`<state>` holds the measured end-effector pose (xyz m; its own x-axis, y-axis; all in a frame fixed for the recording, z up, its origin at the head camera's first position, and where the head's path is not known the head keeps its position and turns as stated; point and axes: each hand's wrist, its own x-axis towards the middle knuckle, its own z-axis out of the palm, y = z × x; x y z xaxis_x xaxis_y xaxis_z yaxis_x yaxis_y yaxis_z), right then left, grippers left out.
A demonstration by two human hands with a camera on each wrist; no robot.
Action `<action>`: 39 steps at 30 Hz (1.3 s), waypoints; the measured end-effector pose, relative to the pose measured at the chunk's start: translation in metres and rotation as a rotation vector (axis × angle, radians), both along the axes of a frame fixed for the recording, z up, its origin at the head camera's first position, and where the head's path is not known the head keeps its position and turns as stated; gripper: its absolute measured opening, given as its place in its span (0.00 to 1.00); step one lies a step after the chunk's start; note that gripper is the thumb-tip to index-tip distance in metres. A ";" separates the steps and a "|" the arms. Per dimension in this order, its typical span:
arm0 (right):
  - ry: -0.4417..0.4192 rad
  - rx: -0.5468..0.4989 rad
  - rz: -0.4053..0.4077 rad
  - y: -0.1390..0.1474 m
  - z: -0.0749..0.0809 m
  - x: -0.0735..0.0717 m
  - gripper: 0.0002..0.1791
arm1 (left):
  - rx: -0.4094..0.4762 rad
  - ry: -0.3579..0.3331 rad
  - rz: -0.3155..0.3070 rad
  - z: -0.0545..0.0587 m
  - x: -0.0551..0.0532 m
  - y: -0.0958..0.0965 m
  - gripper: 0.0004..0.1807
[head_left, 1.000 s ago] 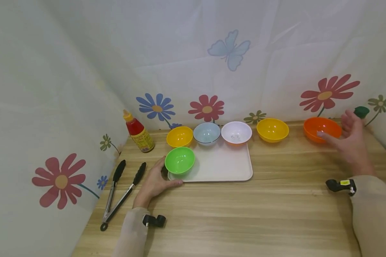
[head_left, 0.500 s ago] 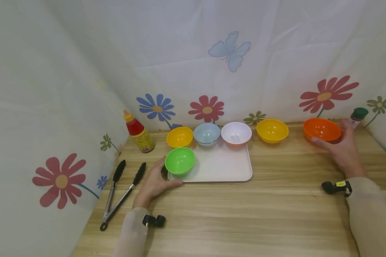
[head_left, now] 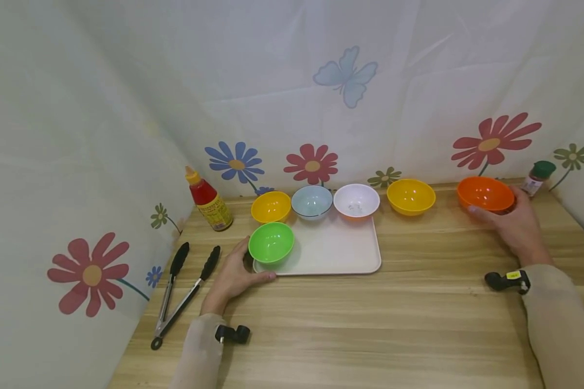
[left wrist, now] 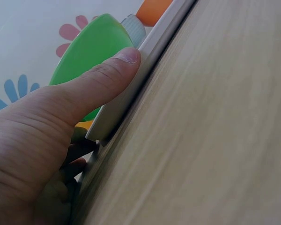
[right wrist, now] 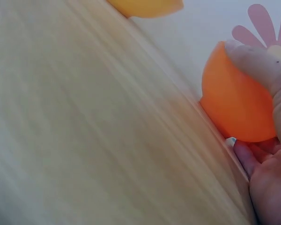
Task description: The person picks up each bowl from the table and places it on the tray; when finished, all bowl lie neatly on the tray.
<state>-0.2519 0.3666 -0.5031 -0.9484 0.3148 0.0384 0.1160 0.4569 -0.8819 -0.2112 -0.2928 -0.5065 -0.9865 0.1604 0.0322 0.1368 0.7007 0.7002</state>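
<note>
In the head view, my left hand (head_left: 234,275) is at the front left corner of a white tray (head_left: 336,254), beside a green bowl (head_left: 271,243). The left wrist view shows its thumb (left wrist: 103,82) along the tray's edge, with the other fingers curled by the corner, partly in shadow. At the far right, my right hand (head_left: 518,227) grips an orange bowl (head_left: 485,193). Its thumb lies against the near side and its fingers reach round the right side, as the right wrist view also shows on the orange bowl (right wrist: 234,98).
A yellow bowl (head_left: 271,207), a light blue bowl (head_left: 312,202) and a white bowl (head_left: 357,200) line the tray's back edge. Another yellow bowl (head_left: 411,196) stands right of them. A red sauce bottle (head_left: 209,200), tongs (head_left: 180,302) and a green-capped bottle (head_left: 539,175) flank the row.
My right hand has come down and left onto the orange bowl, its fingers closing round the side. The green-capped bottle behind it shows more now. My left hand has stayed put.
</note>
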 end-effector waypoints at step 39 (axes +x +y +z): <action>0.173 -0.016 0.130 -0.060 0.075 0.014 0.58 | 0.008 -0.030 0.013 -0.002 -0.001 0.000 0.76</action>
